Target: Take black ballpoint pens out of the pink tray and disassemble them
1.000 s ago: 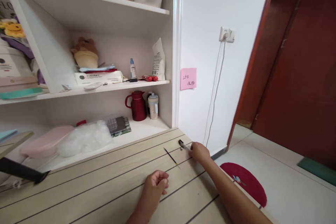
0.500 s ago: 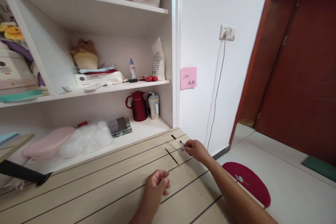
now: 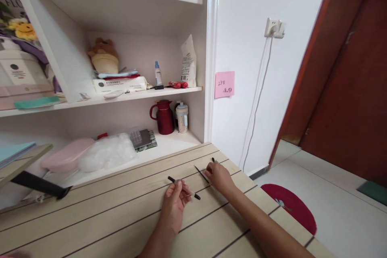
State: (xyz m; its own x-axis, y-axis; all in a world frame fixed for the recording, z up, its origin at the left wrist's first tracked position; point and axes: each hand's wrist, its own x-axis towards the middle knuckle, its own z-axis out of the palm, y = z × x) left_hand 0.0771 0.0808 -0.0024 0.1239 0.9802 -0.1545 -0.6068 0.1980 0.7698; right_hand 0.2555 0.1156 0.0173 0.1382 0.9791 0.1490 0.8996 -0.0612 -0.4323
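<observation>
My left hand [image 3: 176, 203] rests on the wooden desk [image 3: 105, 209] with its fingers pinched round a pen [image 3: 193, 194] that has black ends and a clear barrel. The pen lies almost level and points right. My right hand [image 3: 219, 176] is farther right near the desk's corner, fingers curled, its fingertips at a thin dark refill stick [image 3: 200, 172] lying on the wood. A small black piece [image 3: 213, 160] pokes out above this hand's fingers; I cannot make out what it is.
White shelves behind the desk hold a red jug [image 3: 163, 117], a speckled cup [image 3: 182, 117], a pink case [image 3: 68, 154] and a plastic bag [image 3: 107, 152]. A pink note [image 3: 224, 84] and a plugged-in cable [image 3: 256, 100] are on the wall. A red mat [image 3: 290, 207] lies on the floor.
The pen has passed from my right hand to my left, which uncurled and took it. My right hand moved left toward the thin stick. The view shifted slightly.
</observation>
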